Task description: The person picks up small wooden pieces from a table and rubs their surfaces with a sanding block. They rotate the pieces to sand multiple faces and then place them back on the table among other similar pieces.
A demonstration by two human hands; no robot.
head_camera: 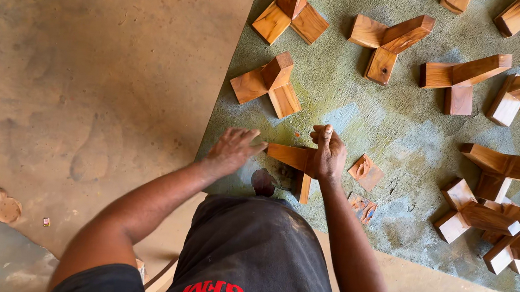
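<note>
Green mat (364, 121): right hand (328, 154) grasping wooden piece (290, 157); left hand (231, 151) released, beside it

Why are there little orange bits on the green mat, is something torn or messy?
Two small orange scraps lie loose on the green mat beside the right hand, which grips a three-armed wooden piece. They look worn and ragged, unlike the tidy wooden pieces around. I cannot tell what they are.
</note>
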